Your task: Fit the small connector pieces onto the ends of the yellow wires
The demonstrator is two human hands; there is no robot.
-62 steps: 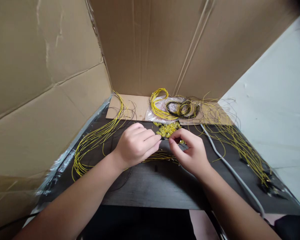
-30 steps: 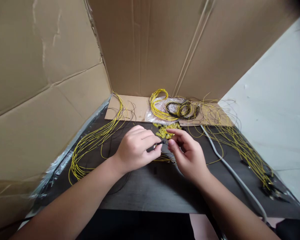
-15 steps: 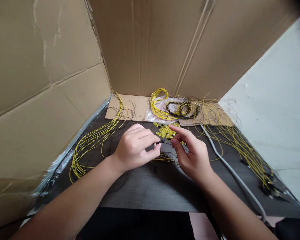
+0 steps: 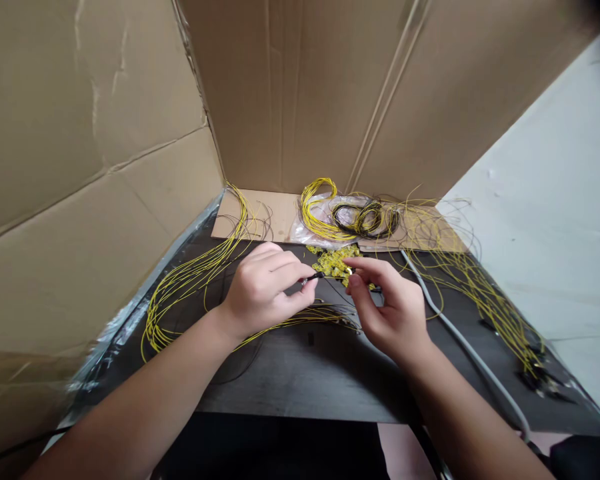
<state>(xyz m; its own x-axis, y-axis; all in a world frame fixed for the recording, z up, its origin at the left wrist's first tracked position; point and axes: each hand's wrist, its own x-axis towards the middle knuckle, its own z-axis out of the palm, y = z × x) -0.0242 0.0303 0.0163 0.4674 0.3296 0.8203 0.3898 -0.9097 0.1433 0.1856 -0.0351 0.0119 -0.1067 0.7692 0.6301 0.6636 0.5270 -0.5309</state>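
In the head view my left hand (image 4: 270, 283) pinches a small black connector (image 4: 318, 275) with a shiny metal end between thumb and index finger. A thin wire runs from the connector toward my right hand (image 4: 387, 300), whose thumb and index finger are brought together on it; its exact end is too small to make out. Right behind my fingertips lies a pile of small yellow pieces (image 4: 334, 260). Below the hands a bundle of yellow wires (image 4: 300, 320) stretches across the dark table (image 4: 300, 387).
A yellow wire coil (image 4: 310, 217) and a black wire coil (image 4: 370, 220) rest on plastic and cardboard at the back. Loose yellow wires (image 4: 485, 300) spread on the right beside a grey cable (image 4: 460, 340). Cardboard walls (image 4: 310, 93) enclose the back and left.
My right hand has shifted slightly right and down, widening the gap from the connector. My left hand has moved a little left and up, tilting the connector, which stays in its grip.
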